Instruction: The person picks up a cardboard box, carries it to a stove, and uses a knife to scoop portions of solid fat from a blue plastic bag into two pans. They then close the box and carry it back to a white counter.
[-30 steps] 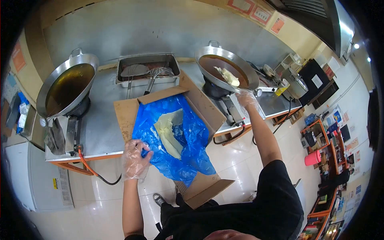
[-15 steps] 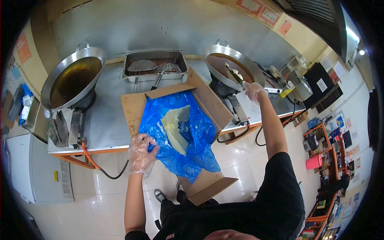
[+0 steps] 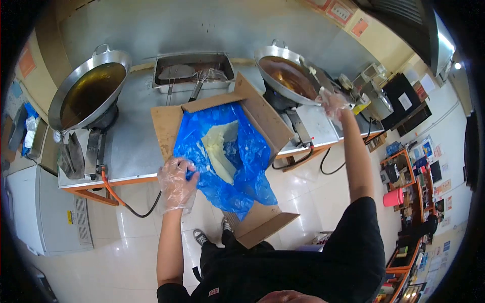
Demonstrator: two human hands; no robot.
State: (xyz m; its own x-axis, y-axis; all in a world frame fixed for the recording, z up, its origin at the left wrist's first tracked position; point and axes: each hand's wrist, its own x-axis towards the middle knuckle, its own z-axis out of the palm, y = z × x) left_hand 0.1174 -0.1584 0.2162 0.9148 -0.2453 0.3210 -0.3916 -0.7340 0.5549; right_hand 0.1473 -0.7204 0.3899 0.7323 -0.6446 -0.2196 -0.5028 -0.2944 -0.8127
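My left hand point(image 3: 178, 184), in a clear plastic glove, has its fingers curled on the left edge of a blue plastic liner point(image 3: 255, 177). The liner sits in an open cardboard box point(image 3: 260, 123) and holds a pale, creamy block of what looks like solid fat point(image 3: 217, 151), partly dug away. My right hand point(image 3: 335, 106), gloved too, grips a flat-bladed metal tool point(image 3: 317, 76) with a pale smear near its tip. That tool is at the right rim of the right wok point(image 3: 268, 51), which contains brown, rippling liquid.
A second wok point(image 3: 55, 98) of dark oil stands on a burner at the left. Between the woks, a steel tray point(image 3: 156, 76) holds strainers point(image 3: 202, 76). Hoses point(image 3: 132, 214) hang off the steel table point(image 3: 131, 146). A pot point(image 3: 378, 98) stands far right.
My right hand has moved right and slightly down with the tool, away from over the wok. The pale lumps on the blade are gone. My left hand keeps its place at the liner.
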